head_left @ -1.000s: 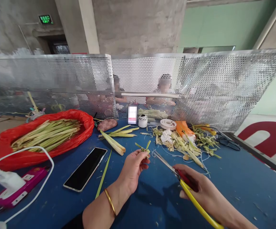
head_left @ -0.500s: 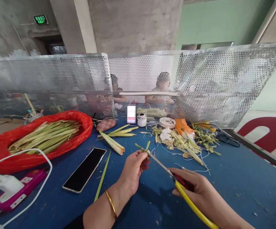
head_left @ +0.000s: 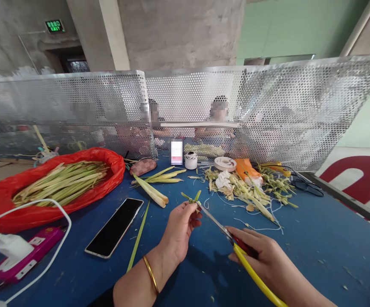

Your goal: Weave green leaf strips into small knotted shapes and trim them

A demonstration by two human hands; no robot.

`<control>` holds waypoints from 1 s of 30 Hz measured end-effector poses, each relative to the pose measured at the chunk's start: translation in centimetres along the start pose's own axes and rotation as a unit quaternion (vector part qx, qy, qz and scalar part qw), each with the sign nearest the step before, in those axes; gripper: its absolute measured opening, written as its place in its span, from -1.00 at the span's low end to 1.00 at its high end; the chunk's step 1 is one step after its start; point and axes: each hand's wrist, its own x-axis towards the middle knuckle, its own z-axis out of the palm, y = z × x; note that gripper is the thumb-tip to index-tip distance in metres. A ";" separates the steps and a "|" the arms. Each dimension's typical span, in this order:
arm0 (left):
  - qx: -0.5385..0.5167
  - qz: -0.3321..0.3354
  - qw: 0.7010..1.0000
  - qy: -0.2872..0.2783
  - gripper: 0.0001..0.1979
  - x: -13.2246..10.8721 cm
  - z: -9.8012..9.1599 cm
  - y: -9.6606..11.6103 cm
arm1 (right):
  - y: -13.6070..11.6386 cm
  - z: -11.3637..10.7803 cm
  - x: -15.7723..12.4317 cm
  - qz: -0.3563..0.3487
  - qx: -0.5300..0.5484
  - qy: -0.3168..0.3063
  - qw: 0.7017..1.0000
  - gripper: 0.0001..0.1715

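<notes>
Between the thumb and fingers of my left hand (head_left: 179,228) is a small knotted piece of green leaf strips (head_left: 194,198); part of it is hidden by the fingertips. My right hand (head_left: 261,251) is closed around the handles of a pair of scissors (head_left: 215,221), one handle yellow and the other red. The blades look nearly closed, and their tips touch or lie right beside the knotted piece. To the left of my left forearm, a long single green leaf strip (head_left: 139,236) lies on the blue table (head_left: 303,260).
On the left are a red plastic bag (head_left: 114,168) of leaf strips, a black-screened phone (head_left: 114,228) and a purple power strip (head_left: 28,251). Leaf scraps (head_left: 252,196) and a tape roll (head_left: 225,163) lie back right. Behind a perforated metal screen (head_left: 191,94) sit people.
Almost nothing differs. Both hands keep their hold, with the scissor tips still at the knotted piece; the whole view has shifted very slightly.
</notes>
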 end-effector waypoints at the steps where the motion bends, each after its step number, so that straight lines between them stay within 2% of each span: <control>1: 0.001 0.000 1.000 0.001 -0.82 0.0 0.0 0.0 | 0.0 0.1 0.0 0.002 -0.004 -0.002 1.000 -0.48; 6: 0.000 -0.003 1.000 0.000 -0.86 0.1 -0.2 0.0 | 0.3 0.3 -0.1 0.004 -0.031 -0.012 0.999 -0.44; 13: -0.008 -0.032 0.999 0.002 -0.90 0.3 -0.3 0.1 | 0.6 0.4 0.0 -0.016 -0.037 0.007 0.999 -0.47; 22: -0.012 -0.047 0.999 0.006 -0.88 0.4 -0.4 0.3 | 0.7 -0.6 0.0 0.066 0.081 -0.034 0.994 -0.38; 25: 0.002 -0.049 0.999 0.004 -0.82 0.5 -0.5 0.5 | 1.2 -1.4 -0.1 0.069 0.117 -0.035 0.990 -0.34; 30: 0.039 -0.046 0.998 0.007 -0.79 0.4 -0.7 0.5 | 1.7 -1.8 -0.2 0.086 0.107 -0.024 0.990 -0.33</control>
